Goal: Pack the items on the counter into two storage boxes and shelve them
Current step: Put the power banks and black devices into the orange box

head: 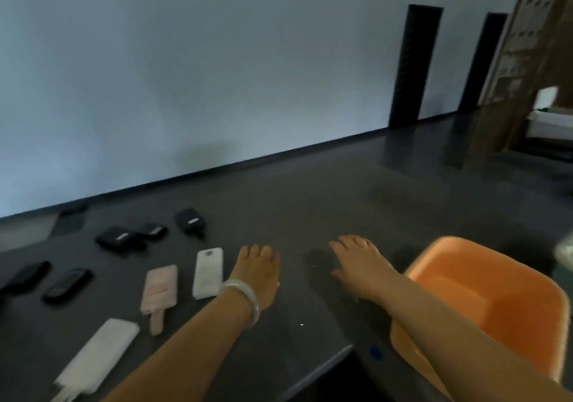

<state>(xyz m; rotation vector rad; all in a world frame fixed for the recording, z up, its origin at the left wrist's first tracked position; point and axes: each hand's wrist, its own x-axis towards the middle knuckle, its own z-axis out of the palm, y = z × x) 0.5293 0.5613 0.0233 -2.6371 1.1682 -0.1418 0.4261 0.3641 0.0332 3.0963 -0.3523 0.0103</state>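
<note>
Over the dark counter (pixel 279 209), my left hand (pixel 259 273) hovers palm down with relaxed fingers, just right of a white power bank (pixel 208 273). My right hand (pixel 361 265) is spread flat over the counter, left of an orange storage box (pixel 483 305) that sits at the counter's right end. Neither hand holds anything. A pink power bank with a strap (pixel 159 290) and another white one (pixel 99 355) lie nearer the front left. Several black items (pixel 119 239) lie farther left and back, among them a black charger (pixel 190 222) and a black oval case (pixel 68 285).
A pale wall runs along the counter's back edge. Two dark upright posts (pixel 414 67) stand at the far right, with a wooden frame (pixel 527 60) beside them. The counter's front edge (pixel 325 367) cuts diagonally near the box.
</note>
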